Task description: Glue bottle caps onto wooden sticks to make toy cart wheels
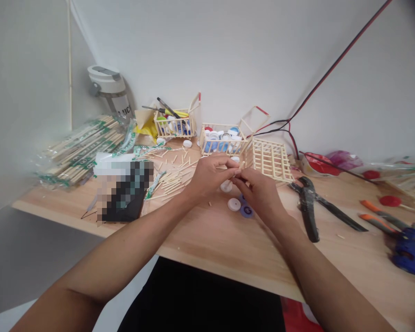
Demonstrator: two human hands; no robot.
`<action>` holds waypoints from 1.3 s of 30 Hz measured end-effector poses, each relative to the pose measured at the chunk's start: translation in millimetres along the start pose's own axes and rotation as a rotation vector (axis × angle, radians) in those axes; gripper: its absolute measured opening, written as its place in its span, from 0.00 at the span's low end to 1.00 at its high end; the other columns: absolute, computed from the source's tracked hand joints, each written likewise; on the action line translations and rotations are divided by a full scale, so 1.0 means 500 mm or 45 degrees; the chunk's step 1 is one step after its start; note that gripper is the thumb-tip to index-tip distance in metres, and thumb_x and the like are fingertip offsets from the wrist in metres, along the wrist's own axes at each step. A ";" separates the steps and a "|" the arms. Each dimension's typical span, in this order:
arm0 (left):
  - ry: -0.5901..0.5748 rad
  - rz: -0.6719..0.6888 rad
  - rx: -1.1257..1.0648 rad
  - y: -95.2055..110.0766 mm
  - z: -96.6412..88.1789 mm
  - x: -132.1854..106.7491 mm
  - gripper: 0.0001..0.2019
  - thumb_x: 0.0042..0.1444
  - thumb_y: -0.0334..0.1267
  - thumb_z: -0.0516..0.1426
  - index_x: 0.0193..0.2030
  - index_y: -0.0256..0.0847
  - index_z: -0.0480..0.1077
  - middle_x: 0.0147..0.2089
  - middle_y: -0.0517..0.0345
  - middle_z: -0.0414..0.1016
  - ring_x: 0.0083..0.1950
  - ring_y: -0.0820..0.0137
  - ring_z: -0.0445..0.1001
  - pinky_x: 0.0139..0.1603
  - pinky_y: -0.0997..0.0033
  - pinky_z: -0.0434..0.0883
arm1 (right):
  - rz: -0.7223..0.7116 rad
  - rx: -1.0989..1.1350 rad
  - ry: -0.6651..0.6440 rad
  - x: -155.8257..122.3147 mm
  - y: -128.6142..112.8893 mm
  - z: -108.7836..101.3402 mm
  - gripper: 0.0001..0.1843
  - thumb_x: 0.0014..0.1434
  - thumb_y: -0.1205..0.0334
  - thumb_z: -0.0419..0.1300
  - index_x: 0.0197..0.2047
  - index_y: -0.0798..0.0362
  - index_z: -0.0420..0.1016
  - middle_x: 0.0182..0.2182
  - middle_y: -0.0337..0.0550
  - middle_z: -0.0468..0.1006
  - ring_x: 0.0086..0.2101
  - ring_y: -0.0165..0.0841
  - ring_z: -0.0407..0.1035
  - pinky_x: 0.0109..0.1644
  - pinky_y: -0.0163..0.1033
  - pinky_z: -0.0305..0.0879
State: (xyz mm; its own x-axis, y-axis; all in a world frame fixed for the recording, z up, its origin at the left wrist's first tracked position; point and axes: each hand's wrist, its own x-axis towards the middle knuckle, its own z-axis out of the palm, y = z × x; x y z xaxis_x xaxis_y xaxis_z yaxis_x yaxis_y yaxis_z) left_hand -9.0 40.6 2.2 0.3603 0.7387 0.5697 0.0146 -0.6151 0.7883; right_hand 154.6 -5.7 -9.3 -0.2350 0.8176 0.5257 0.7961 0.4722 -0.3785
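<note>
While a small wooden stick (230, 168) is pinched between the closed fingers of the left hand (211, 176) and the right hand (257, 196), it is held above the middle of a light wooden table (207, 263). The stick is pale and thin, and much of it is hidden by the fingertips (237, 173). Both grips are closed, with the hands touching each other at the fingertips. Open tabletop is seen on the near side of the hands, out to the table's near edge, and a few stick offcuts are scattered there.

Just beyond the hands, white bottle caps (234, 204) and a blue bottle cap (246, 211) are lying flat. A lattice panel of glued sticks (271, 159) is propped at the far right of the hands, and a stick-built cart filled with bottle caps (223, 140) is placed just behind them. A second cart (175, 123) stands farther left. Loose cut sticks (173, 182) are spread to the left, beside a pixelated black object (122, 191) and bundled stick packets (81, 150). Black-handled pliers (307, 207) are laid to the right, with an orange-handled tool (380, 226) and a blurred blue tool (410, 252) beyond them.
</note>
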 end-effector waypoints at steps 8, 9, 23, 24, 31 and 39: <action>-0.006 0.003 -0.009 -0.002 0.001 -0.001 0.05 0.54 0.36 0.62 0.30 0.37 0.76 0.32 0.57 0.77 0.37 0.72 0.73 0.43 0.70 0.67 | 0.031 -0.085 -0.075 0.000 -0.012 -0.022 0.07 0.62 0.63 0.57 0.34 0.52 0.74 0.29 0.42 0.77 0.30 0.32 0.69 0.32 0.36 0.58; -0.005 0.004 -0.005 -0.002 0.001 -0.001 0.06 0.54 0.36 0.62 0.30 0.37 0.76 0.31 0.57 0.77 0.36 0.72 0.73 0.42 0.71 0.67 | 0.041 -0.093 -0.089 -0.001 -0.014 -0.030 0.06 0.62 0.63 0.57 0.37 0.52 0.75 0.31 0.42 0.78 0.31 0.33 0.69 0.33 0.37 0.59; 0.046 -0.015 0.025 -0.005 0.004 -0.001 0.04 0.54 0.34 0.61 0.30 0.38 0.76 0.32 0.57 0.77 0.37 0.72 0.73 0.44 0.69 0.68 | 0.020 -0.395 -0.812 -0.023 -0.070 -0.051 0.09 0.55 0.70 0.63 0.41 0.56 0.76 0.40 0.52 0.77 0.44 0.46 0.69 0.51 0.52 0.64; 0.047 -0.018 0.026 -0.004 0.004 -0.001 0.04 0.54 0.33 0.61 0.30 0.38 0.76 0.32 0.57 0.77 0.37 0.72 0.73 0.44 0.69 0.68 | 0.019 -0.379 -0.816 -0.022 -0.069 -0.052 0.08 0.55 0.70 0.62 0.40 0.56 0.76 0.39 0.51 0.77 0.43 0.45 0.69 0.50 0.53 0.64; 0.021 -0.032 0.018 -0.003 0.000 -0.005 0.05 0.55 0.36 0.62 0.31 0.38 0.76 0.33 0.56 0.78 0.38 0.71 0.75 0.44 0.69 0.69 | 0.193 0.357 -0.508 -0.017 -0.043 -0.153 0.13 0.64 0.53 0.55 0.49 0.45 0.73 0.41 0.43 0.77 0.39 0.36 0.70 0.39 0.41 0.68; -0.012 -0.014 0.037 -0.002 -0.001 -0.006 0.05 0.56 0.36 0.60 0.33 0.38 0.76 0.35 0.56 0.79 0.39 0.70 0.75 0.45 0.68 0.69 | 0.426 0.518 -0.009 0.026 -0.036 -0.132 0.16 0.62 0.51 0.57 0.50 0.47 0.74 0.44 0.43 0.77 0.38 0.33 0.71 0.43 0.41 0.70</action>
State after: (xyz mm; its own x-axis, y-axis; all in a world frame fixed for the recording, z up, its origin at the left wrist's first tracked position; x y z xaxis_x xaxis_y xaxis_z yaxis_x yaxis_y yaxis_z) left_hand -10.7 39.3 0.1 0.3688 0.7427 0.5590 0.0455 -0.6151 0.7872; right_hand 174.0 -25.5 54.5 -0.0099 0.9470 0.3211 0.5479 0.2738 -0.7905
